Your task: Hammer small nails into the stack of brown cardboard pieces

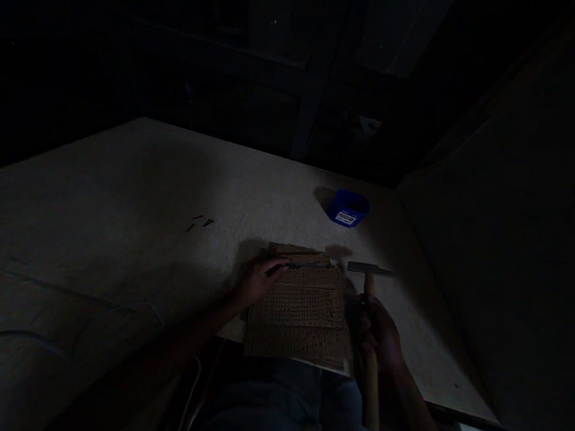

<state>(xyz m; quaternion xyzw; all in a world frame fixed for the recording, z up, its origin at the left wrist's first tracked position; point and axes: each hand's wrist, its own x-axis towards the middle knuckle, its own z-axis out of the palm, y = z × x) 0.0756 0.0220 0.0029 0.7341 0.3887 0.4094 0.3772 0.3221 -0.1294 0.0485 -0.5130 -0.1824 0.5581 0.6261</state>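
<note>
My right hand (382,330) is wrapped round the wooden handle of a hammer (370,379). Its narrow metal head points up and away from me, to the right of a stack of brown cardboard sheets (295,308). Rows of small dark holes cover the top sheet, which looks worn. Over the stack's upper left part, my left hand (261,279) is closed in a pinch. A small dark, nail-like piece (292,266) shows at its fingertips, too dim to name surely.
The pale table (250,180) carries several short dark nail-like pieces (208,222) on the left. Behind the stack stands a blue plastic tub (351,207) with a label. A thin cable (18,333) lies at left. A dark wall (513,225) bounds the right side.
</note>
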